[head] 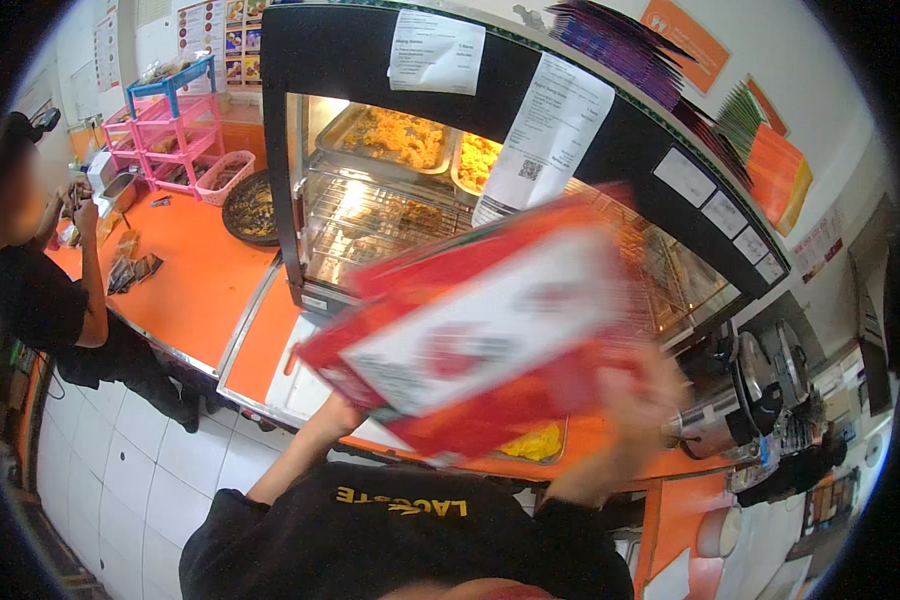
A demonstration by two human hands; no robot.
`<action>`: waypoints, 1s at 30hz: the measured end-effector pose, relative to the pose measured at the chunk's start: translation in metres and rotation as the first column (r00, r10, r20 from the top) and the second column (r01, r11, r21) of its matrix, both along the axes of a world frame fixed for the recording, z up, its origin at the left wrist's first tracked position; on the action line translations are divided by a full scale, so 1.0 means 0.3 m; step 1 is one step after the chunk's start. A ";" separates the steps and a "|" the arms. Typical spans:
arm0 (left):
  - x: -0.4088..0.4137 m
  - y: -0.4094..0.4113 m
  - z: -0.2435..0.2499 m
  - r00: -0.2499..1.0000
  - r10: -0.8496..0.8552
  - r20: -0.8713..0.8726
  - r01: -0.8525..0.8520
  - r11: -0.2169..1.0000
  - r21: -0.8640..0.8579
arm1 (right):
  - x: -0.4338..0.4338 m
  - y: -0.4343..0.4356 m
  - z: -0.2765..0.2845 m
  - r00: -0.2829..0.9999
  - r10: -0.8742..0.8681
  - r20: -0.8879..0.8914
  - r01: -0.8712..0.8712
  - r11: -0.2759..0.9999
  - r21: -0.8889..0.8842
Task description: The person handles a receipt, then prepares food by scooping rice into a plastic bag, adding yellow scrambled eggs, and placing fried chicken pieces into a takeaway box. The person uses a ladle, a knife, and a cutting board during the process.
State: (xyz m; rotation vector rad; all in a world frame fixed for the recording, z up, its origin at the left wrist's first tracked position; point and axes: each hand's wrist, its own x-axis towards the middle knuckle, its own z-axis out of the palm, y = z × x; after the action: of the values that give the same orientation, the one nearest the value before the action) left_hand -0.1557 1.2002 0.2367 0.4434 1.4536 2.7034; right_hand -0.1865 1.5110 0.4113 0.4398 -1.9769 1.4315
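Note:
A red-and-white printed cardboard food box (487, 330), blurred by motion, is tilted in front of me above the counter. My left hand (343, 415) holds its lower left edge; the fingers are mostly hidden behind the cardboard. On the other side, my right hand (641, 401) grips the right end, and its fingers are smeared by motion. Part of a metal tray with something yellow (532, 442) in it shows below the box. Behind the box stands a lit glass food warmer (375, 225) with wire racks. Inside it are trays of fried food (401, 139).
Paper slips (544, 135) hang over the warmer's glass. Flattened cartons (622, 56) are stacked on top of it. On the left, a person (41, 277) stands by the orange counter (195, 300), near a black pan (251, 206) and pink rack (176, 142). A metal pot (720, 420) stands right.

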 end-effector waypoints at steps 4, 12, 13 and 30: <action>0.037 -0.072 0.003 0.904 0.307 0.297 -0.368 0.912 0.179 | -0.145 -0.359 -0.418 0.864 0.345 0.366 -0.360 0.932 -0.028; 0.011 -0.249 -0.423 0.604 0.660 0.448 -0.647 0.733 -0.208 | -0.177 -0.587 -0.974 0.697 0.366 0.617 -0.502 0.863 0.056; 0.014 -0.282 -0.466 0.551 0.656 0.515 -0.621 0.735 -0.272 | -0.178 -0.602 -0.952 0.732 0.276 0.623 -0.480 0.858 0.184; -0.040 -0.306 -0.160 0.758 0.594 0.268 -0.577 0.803 -0.149 | -0.108 -0.834 -0.589 0.902 0.394 0.175 -0.430 0.855 0.288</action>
State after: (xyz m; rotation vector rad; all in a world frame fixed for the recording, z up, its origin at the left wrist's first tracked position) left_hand -0.1678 1.1084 0.1886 -0.5183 1.7990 2.9560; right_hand -0.2188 1.2606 0.2345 1.0059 -2.3158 1.4017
